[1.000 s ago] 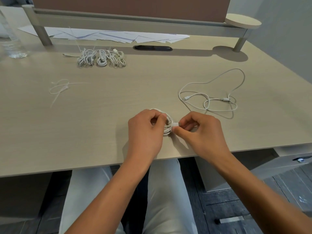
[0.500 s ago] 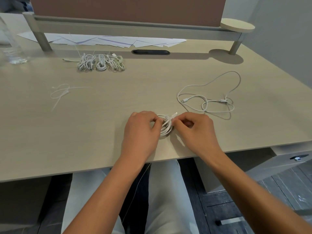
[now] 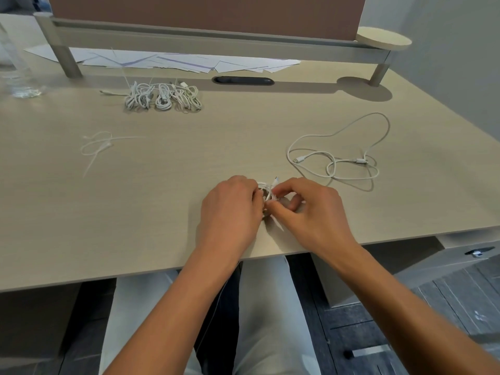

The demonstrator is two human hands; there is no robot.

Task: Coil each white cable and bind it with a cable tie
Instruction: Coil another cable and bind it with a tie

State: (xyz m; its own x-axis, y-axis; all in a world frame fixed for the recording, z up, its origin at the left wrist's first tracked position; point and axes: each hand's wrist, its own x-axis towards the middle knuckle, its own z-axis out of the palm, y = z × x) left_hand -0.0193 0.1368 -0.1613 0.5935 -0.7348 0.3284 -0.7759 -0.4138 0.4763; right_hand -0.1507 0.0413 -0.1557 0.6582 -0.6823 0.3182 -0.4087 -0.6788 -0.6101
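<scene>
Head view: we clamp the coiled cable point(image 3: 266, 194) in our left hand point(image 3: 231, 209) so it cannot spring apart, while our right hand point(image 3: 308, 209), just beside it, keeps a pinching grip on its loose end.

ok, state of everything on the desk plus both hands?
Coiled cable: wound, held by both hands.
Left hand: grips the coil.
Right hand: pinches the coil.
Loose cable: uncoiled.
Bundled cables: coiled, in a row.
Cable ties: lying loose.

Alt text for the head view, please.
Both hands, left hand and right hand, grip a coiled white cable near the desk edge. A loose cable lies right; bundled cables and cable ties lie behind.
</scene>
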